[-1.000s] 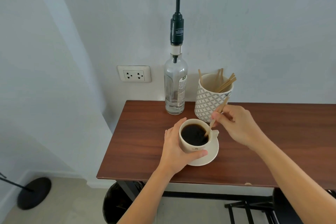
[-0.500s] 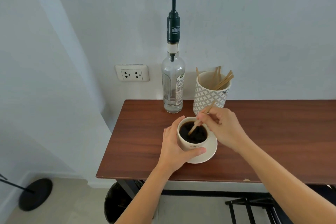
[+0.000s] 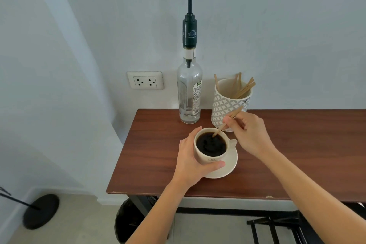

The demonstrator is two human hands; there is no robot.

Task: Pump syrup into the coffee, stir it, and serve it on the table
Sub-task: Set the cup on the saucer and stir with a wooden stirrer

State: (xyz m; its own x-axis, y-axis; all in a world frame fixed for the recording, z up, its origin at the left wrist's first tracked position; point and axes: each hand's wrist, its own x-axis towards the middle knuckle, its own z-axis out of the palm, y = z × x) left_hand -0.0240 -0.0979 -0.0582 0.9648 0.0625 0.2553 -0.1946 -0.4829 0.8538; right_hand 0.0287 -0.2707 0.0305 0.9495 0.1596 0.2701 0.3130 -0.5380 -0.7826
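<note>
Coffee (image 3: 211, 144) fills a cream cup (image 3: 208, 157) that sits on a saucer (image 3: 227, 166) near the front left corner of the wooden bench (image 3: 297, 154), as a person works through the stirring step of the task. The left hand (image 3: 190, 160) wraps the cup's near side, its grip closed around the wall to steady it. The right hand (image 3: 249, 134) pinches a wooden stir stick (image 3: 227, 123) between fingertips, the stick slanting down so its tip dips into the dark liquid at the cup's far rim. At the bench's back edge stand the syrup bottle (image 3: 189, 95), its pump head raised, and just beside it a patterned holder (image 3: 227, 105) of spare sticks. Pumping appears to be done; what remains, by the look of it, is to lift the stick clear without dripping, set it aside, then carry cup and saucer level to serve.
</note>
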